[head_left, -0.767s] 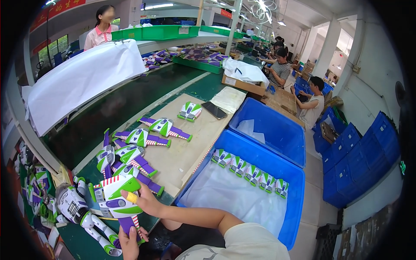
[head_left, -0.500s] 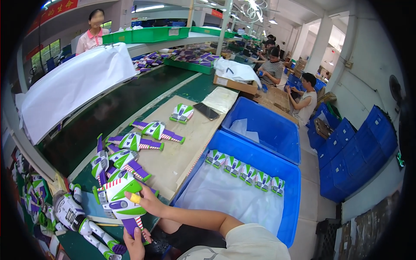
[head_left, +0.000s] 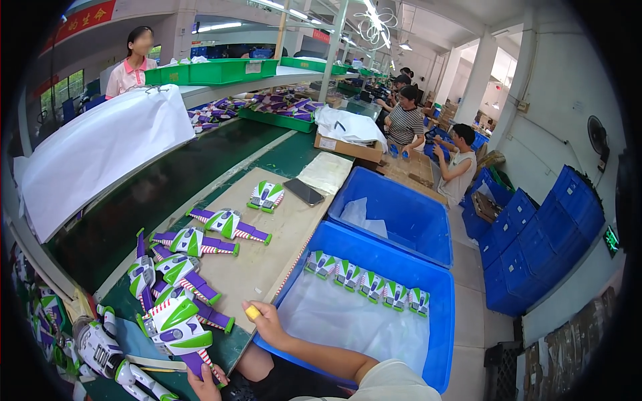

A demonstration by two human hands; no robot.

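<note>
My left hand point(head_left: 206, 385) grips the purple wing of a white, green and purple toy wing pack point(head_left: 175, 329) at the lower left. My right hand point(head_left: 267, 323), with a yellow wrap on one finger, is off the pack, beside the bench edge; it is loosely open and appears to hold nothing. Several similar packs with spread wings, such as one winged pack point(head_left: 231, 224), lie on the board point(head_left: 249, 267). A pack with no wings spread point(head_left: 266, 196) lies farther back. A white jointed toy figure point(head_left: 100, 347) lies left of my left hand.
On my right, a blue tub point(head_left: 447, 321) holds a row of packs point(head_left: 371, 287) on white sheeting. Another blue tub point(head_left: 428, 220) stands behind it. A phone point(head_left: 304, 192) and a cloth point(head_left: 326, 172) lie at the board's far end. Co-workers sit beyond; one person stands far left.
My right hand has let go of the wing pack and moved right, toward the near tub. My left hand still holds the wing. The whole view has shifted slightly.
</note>
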